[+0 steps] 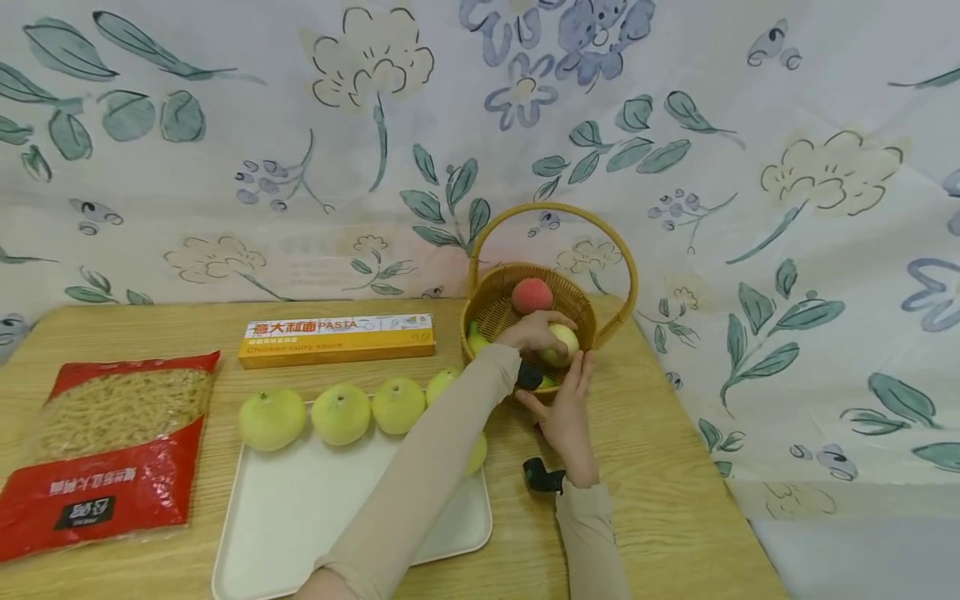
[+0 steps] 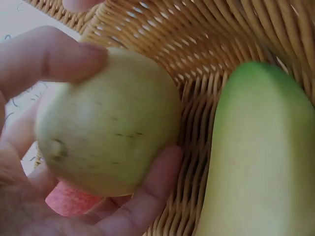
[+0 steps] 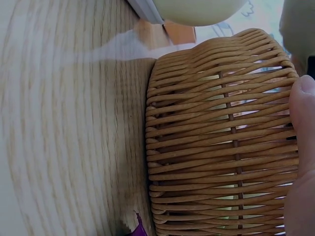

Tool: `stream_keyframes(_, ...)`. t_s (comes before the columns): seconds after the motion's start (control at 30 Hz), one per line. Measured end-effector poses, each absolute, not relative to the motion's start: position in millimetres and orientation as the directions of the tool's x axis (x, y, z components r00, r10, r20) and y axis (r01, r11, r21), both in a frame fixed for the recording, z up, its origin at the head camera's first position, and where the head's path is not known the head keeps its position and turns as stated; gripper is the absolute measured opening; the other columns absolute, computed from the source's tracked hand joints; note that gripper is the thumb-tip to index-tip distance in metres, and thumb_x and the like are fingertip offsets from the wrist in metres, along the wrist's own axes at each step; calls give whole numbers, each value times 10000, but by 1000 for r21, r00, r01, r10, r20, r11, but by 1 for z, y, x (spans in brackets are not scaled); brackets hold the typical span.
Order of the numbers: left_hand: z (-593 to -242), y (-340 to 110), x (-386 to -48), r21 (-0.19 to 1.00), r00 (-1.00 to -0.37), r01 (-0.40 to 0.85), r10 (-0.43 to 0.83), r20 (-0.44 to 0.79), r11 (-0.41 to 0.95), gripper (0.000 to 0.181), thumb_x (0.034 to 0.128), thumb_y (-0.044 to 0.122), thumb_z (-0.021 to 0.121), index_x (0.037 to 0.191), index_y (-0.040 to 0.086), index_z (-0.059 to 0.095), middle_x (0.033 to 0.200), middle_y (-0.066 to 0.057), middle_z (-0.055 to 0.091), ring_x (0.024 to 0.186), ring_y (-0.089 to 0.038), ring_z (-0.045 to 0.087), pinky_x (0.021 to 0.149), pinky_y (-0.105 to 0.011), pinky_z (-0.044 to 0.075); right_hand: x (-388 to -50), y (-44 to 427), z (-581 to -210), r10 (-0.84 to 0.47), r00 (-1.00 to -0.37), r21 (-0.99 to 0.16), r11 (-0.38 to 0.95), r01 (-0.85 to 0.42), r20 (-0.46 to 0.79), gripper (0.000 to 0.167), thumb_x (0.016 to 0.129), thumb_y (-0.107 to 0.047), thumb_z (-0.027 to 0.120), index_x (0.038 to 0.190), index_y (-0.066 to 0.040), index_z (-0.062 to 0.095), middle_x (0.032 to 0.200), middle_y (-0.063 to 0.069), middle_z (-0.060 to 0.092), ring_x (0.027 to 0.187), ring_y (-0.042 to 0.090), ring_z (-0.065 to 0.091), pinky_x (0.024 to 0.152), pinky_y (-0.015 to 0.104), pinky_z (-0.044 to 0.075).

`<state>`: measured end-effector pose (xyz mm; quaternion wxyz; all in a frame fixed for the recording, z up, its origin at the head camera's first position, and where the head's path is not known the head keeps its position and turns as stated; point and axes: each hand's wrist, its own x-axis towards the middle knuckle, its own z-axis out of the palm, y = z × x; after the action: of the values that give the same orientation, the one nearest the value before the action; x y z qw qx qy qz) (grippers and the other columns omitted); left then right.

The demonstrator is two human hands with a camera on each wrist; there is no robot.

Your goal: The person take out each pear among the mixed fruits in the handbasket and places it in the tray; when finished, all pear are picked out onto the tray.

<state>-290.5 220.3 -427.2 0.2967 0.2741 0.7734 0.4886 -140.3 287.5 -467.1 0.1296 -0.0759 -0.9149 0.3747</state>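
Note:
A pale green round fruit (image 2: 115, 128) is held in my left hand (image 1: 534, 332), thumb and fingers curled round it, inside the wicker basket (image 1: 588, 321). Next to it in the left wrist view lies a long fruit (image 2: 261, 147), green at its tip and yellowish below. A red peach-like fruit (image 1: 532, 296) sits at the back of the basket, partly behind my left hand in the wrist view. My right hand (image 1: 567, 417) rests against the basket's front with straight fingers. Its thumb (image 3: 306, 98) touches the woven wall near the rim in the right wrist view.
Left of the basket stands a white tray (image 1: 300, 517) with several round yellow-green fruits (image 1: 341, 414) along its far edge. Behind it lies a pasta box (image 1: 337, 340); a red pasta bag (image 1: 120, 467) lies far left. A purple tip (image 3: 140, 228) shows beside the basket. A patterned cloth backs the table.

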Motion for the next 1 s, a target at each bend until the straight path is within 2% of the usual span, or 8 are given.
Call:
stream_keyframes(0.2,-417,211,-289,912,-689,150,702,-180,381,513,878,150,636,1381,183,540,1173,-94,626,569,-134,407,540,-269,401,-139,287,-465,247,-961,-710,698,87,126,1147,832,-368,725,1507,79,-88,1567,285,-187,1454,487,-116,1147,610,202)
stream_keyframes(0.27,-413,207,-287,912,-702,147,690,-176,383,511,875,185,639,1377,199,544,1159,-91,637,572,-137,423,537,-271,410,-140,287,-465,244,-963,-706,702,95,113,1149,836,-374,717,1508,70,-102,1567,273,-206,1457,476,-130,1150,603,201)
stream_keyframes(0.37,-407,199,-284,909,-731,171,668,-142,380,498,872,228,650,1361,204,560,1214,-86,614,743,-156,534,610,-282,475,-140,288,-466,230,-966,-687,721,86,120,1159,830,-412,699,1503,80,-105,1562,282,-211,1457,479,-122,1146,596,218)
stream_keyframes(0.43,-404,193,-282,900,-747,203,655,-114,387,489,874,259,651,1354,211,568,1269,-80,597,877,-180,564,683,-299,503,-140,288,-466,225,-965,-679,730,78,132,1162,827,-429,695,1501,90,-96,1562,290,-204,1459,480,-111,1142,595,228)
stream_keyframes(0.57,-401,180,-277,878,-769,249,634,-78,410,482,876,303,642,1348,234,574,1344,-62,571,965,-211,573,755,-307,490,-140,287,-467,233,-962,-670,738,79,143,1159,826,-423,705,1501,96,-81,1564,300,-184,1460,481,-96,1144,598,222)
stream_keyframes(0.77,-396,160,-268,841,-802,291,596,-46,456,465,842,306,650,1304,281,603,1307,-38,603,898,-199,567,712,-289,459,-139,287,-466,242,-960,-682,727,83,141,1150,833,-402,717,1504,95,-75,1565,313,-156,1458,491,-74,1137,615,218)
stream_keyframes(1.0,-386,132,-256,841,-819,307,574,-6,446,484,846,296,649,1325,287,582,1189,-55,641,717,-157,523,620,-251,435,-139,286,-466,251,-953,-681,729,71,169,1152,830,-393,728,1503,98,-68,1562,327,-131,1456,499,-47,1138,618,213)
